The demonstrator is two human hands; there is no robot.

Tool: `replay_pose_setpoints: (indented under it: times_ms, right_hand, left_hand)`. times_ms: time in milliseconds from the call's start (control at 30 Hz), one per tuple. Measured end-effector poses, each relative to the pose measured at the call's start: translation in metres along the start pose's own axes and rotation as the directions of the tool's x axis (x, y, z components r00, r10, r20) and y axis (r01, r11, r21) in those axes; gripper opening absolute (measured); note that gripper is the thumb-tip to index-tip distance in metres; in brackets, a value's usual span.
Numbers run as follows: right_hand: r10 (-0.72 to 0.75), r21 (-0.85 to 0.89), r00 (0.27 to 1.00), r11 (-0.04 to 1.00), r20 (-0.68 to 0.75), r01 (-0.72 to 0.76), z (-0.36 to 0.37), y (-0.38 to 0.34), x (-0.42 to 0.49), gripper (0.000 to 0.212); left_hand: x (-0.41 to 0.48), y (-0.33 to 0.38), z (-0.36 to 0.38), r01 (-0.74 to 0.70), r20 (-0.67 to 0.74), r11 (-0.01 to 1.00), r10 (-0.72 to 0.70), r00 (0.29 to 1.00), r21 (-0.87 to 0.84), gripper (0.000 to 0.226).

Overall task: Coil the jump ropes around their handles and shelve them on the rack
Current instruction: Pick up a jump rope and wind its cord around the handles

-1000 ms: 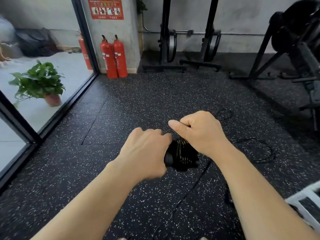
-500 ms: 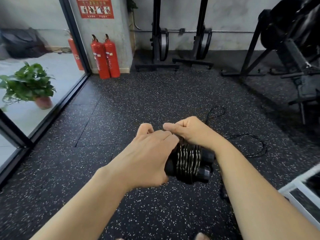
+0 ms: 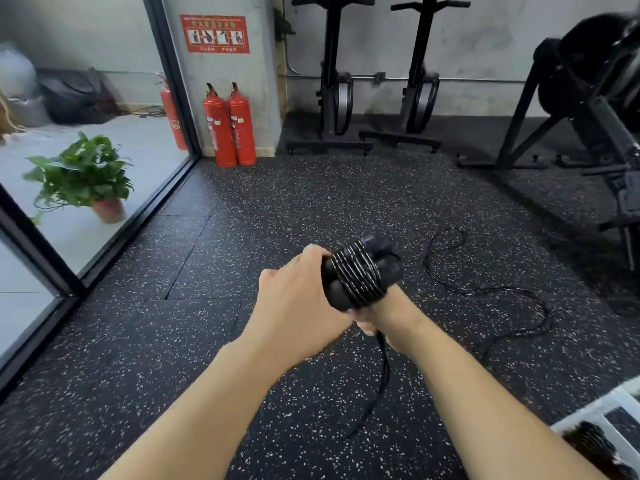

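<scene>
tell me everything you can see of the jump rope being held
The jump rope is black, with two thick handles laid side by side and glossy cord wound around their middle in many turns. The bundle tilts up and away. The left hand grips the near handle ends; the right hand holds it from beneath, where a loose cord tail hangs down.

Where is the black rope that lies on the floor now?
In the head view, the black rope snakes over the speckled floor just right of the right hand, before the black machine.

Right hand (image 3: pixel 379 317) mostly hidden under handles (image 3: pixel 358 273), seemingly gripping rope (image 3: pixel 384 372).
</scene>
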State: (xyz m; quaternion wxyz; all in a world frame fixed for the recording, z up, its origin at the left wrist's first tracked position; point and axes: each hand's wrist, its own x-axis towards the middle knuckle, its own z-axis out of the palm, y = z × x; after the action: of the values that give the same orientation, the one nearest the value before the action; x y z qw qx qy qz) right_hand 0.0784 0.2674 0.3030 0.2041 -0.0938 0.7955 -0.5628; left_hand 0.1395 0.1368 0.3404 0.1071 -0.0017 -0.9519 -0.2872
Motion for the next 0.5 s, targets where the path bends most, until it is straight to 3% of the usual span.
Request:
replay_pose_setpoints:
  times_ms: [100, 300, 500]
  right_hand:
    - [0.012, 0.001, 0.995, 1.000, -0.098, -0.012, 0.024, -0.006, 0.001, 0.036]
    - [-0.190, -0.176, 0.957, 0.972, -0.219, 0.153, 0.042, -0.016, -0.009, 0.028]
    - [-0.106, 0.216, 0.982, 0.967, -0.154, 0.138, 0.040, -0.029, -0.022, 0.027]
  left_hand:
    - [0.004, -0.006, 0.000, 0.164, -0.017, 0.984, -0.165, 0.986, -0.069, 0.047]
    - [0.010, -0.027, -0.007, 0.224, -0.096, 0.974, -0.219, 0.971, 0.044, 0.026]
    - [0.013, -0.028, -0.009, 0.184, -0.154, 0.958, -0.152, 0.976, 0.220, 0.036]
